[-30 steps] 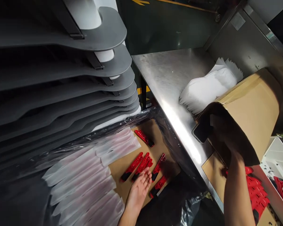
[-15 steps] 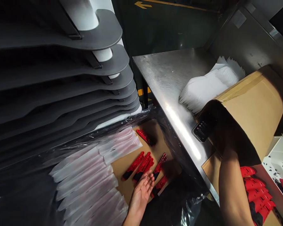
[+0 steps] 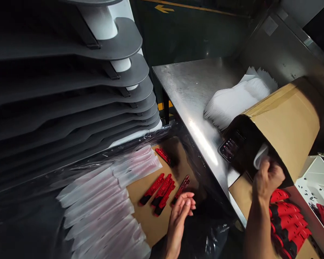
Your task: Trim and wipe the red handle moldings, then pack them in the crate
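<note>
Pinching a folded white sheet [image 3: 260,157], the right hand [image 3: 268,178] sits at the dark mouth of a tan cardboard carton [image 3: 288,126], its fingers clenched on the sheet. Just below those fingers lies a heap of glossy red-and-black plastic parts [image 3: 286,219], resting on a brown cardboard pad [image 3: 239,196]. The left hand [image 3: 178,219] is lower and holds nothing, its fingers [image 3: 187,201] loosely curled and released. Their tips are just beside a slim red-and-black plastic part [image 3: 181,187], and a little further left of them lie three similar red parts [image 3: 158,192] on a flat tan cardboard sheet [image 3: 148,225]. One more red part [image 3: 163,156] lies beyond them on the same sheet. Left of the left fingers, pale translucent plastic sleeves [image 3: 97,205] lie in overlapping rows. Up from the right fingers, a black smartphone [image 3: 229,149] with a lit screen lies on a brushed steel table [image 3: 183,90], just beside the carton's mouth. Further up from those fingers is a pile of white paper sheets [image 3: 237,100], also on the table. Right of them stands a white plastic bin [image 3: 317,180]. Far left of the left fingers rises a tiered rack of curved dark grey trays [image 3: 70,90]
</note>
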The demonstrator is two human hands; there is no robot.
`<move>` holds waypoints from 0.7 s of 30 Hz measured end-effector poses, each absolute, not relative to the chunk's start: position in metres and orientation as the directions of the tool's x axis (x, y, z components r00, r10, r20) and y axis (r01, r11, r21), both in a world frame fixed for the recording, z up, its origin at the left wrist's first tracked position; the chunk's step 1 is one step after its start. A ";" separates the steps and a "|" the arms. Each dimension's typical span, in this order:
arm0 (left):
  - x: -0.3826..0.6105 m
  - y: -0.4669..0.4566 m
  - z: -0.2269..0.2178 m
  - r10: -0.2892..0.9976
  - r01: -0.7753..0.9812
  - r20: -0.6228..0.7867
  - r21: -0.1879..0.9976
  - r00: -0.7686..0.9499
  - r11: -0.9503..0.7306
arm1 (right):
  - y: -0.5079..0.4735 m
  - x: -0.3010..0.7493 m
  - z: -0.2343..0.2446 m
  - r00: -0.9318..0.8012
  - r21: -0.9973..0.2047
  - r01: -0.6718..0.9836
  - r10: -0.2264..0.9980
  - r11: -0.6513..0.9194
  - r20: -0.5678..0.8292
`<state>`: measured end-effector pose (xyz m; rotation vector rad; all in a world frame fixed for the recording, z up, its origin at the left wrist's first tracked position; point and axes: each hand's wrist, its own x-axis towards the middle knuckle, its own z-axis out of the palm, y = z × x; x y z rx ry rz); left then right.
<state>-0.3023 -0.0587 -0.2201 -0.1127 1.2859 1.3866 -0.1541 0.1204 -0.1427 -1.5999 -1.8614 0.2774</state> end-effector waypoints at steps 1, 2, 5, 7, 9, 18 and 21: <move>-0.295 -0.051 -0.212 0.701 -0.688 -0.640 0.662 -0.315 0.295 | 0.107 -0.158 -0.146 -0.076 -0.574 0.777 0.943 0.259 0.323; -0.289 -0.043 -0.204 0.754 -0.633 -0.584 0.713 -0.299 0.301 | 0.092 -0.162 -0.151 -0.149 -0.606 0.739 0.949 0.294 0.278; -0.278 -0.025 -0.193 0.835 -0.505 -0.487 0.804 -0.257 0.313 | 0.043 -0.170 -0.166 -0.376 -0.751 0.593 0.925 0.290 0.061; -0.277 -0.021 -0.193 0.829 -0.468 -0.492 0.818 -0.266 0.335 | 0.022 -0.169 -0.174 -0.327 -0.822 0.554 0.943 0.134 -0.067; -0.277 -0.022 -0.198 0.798 -0.447 -0.528 0.812 -0.291 0.375 | 0.012 -0.165 -0.179 -0.165 -0.859 0.506 0.968 -0.081 -0.189; -0.289 -0.069 -0.225 0.737 -0.268 -0.585 0.811 -0.338 0.521 | -0.025 -0.179 -0.207 -0.402 -0.831 0.253 0.727 -0.496 -0.556; -0.304 -0.092 -0.245 0.720 -0.325 -0.666 0.736 -0.194 0.593 | -0.042 -0.190 -0.242 -0.477 -0.774 0.337 0.612 -0.536 -0.631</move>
